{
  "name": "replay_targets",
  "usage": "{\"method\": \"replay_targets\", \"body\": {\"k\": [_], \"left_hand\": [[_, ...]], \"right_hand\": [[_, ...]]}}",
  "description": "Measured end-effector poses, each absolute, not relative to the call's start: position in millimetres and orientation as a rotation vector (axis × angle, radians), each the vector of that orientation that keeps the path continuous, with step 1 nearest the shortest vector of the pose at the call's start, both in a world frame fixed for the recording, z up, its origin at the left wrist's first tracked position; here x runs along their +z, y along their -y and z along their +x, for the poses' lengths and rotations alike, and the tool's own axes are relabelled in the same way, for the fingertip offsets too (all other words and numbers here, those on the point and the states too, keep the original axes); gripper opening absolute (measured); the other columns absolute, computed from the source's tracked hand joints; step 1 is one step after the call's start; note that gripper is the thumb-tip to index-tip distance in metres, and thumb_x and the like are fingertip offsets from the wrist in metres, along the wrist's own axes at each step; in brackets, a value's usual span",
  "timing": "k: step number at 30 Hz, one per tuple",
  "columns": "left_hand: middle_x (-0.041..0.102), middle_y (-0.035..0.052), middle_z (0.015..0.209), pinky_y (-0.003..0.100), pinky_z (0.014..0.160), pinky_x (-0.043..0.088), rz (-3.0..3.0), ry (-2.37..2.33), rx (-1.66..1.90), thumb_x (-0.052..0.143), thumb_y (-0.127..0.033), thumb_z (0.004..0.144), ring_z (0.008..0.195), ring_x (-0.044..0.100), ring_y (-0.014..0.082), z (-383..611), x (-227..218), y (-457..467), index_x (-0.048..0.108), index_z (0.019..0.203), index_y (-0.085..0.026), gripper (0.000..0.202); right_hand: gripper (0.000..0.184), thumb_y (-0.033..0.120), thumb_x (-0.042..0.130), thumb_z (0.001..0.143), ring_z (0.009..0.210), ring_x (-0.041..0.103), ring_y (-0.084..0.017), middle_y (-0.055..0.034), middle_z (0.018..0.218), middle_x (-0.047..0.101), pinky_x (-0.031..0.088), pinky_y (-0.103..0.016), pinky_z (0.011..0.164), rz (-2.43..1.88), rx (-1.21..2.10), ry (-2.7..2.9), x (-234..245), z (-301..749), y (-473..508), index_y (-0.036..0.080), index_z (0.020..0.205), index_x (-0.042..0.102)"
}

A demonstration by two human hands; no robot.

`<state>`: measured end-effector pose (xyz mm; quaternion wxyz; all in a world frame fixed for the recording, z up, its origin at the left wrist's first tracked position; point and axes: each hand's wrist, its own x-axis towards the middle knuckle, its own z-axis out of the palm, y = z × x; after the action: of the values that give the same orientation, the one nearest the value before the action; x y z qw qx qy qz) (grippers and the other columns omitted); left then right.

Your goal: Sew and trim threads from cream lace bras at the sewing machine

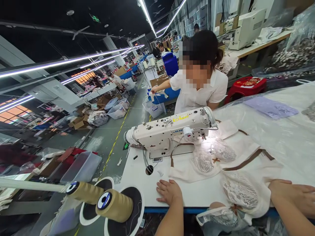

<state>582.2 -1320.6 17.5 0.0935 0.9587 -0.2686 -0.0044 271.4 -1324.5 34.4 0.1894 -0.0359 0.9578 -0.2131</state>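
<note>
My left hand (169, 191) lies on the white table (137, 177) near its front edge, fingers curled under, holding nothing I can make out. My right hand (292, 195) rests flat on the pale lace garment (236, 170) with brown straps, at the table's front right. The garment spreads from under the needle of the white sewing machine (169, 131) toward me. A brown strap (248, 159) runs across the cloth.
Two tan thread cones (114, 206) stand on black discs at the lower left. A person in a white shirt (197, 93) works behind the machine. Clear plastic sheeting (283, 131) covers the right side. Bins and boxes line the aisle (118, 131) at left.
</note>
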Motion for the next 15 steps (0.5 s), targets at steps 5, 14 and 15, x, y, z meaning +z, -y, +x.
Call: {"method": "replay_targets", "body": {"k": [5, 14, 15], "left_hand": [[0.039, 0.0196, 0.141, 0.066, 0.102, 0.024, 2.851, 0.794, -0.041, 0.030, -0.028, 0.085, 0.132, 0.030, 0.0356, 580.9, 19.0, 1320.0, 0.046, 0.129, -0.003, 0.053], [0.035, 0.0190, 0.143, 0.065, 0.104, 0.022, 2.873, 0.826, -0.101, 0.032, -0.027, 0.086, 0.133, 0.027, 0.0356, 577.8, 18.5, 1317.7, 0.041, 0.133, -0.002, 0.054], [0.034, 0.0191, 0.144, 0.065, 0.104, 0.021, 2.870, 0.829, -0.107, 0.032, -0.027, 0.086, 0.133, 0.027, 0.0355, 577.5, 17.9, 1317.5, 0.041, 0.133, -0.002, 0.054]], "right_hand": [[0.076, 0.043, 0.007, 0.079, 0.138, -0.004, -0.032, -0.0109, 0.152, 0.003, 0.017, -0.063, 0.102, -0.069, -0.615, -2.682, 34.8, 271.4, 1323.3, 0.013, 0.148, 0.008], [0.072, 0.041, 0.007, 0.082, 0.137, 0.002, -0.034, -0.0121, 0.152, 0.004, 0.021, -0.063, 0.099, -0.101, -0.623, -2.721, 33.9, 271.5, 1318.9, 0.011, 0.148, 0.009], [0.072, 0.038, 0.006, 0.083, 0.136, 0.001, -0.037, -0.0173, 0.151, 0.004, 0.021, -0.066, 0.097, -0.188, -0.592, -2.737, 32.1, 271.3, 1318.4, 0.007, 0.147, 0.007]]}}
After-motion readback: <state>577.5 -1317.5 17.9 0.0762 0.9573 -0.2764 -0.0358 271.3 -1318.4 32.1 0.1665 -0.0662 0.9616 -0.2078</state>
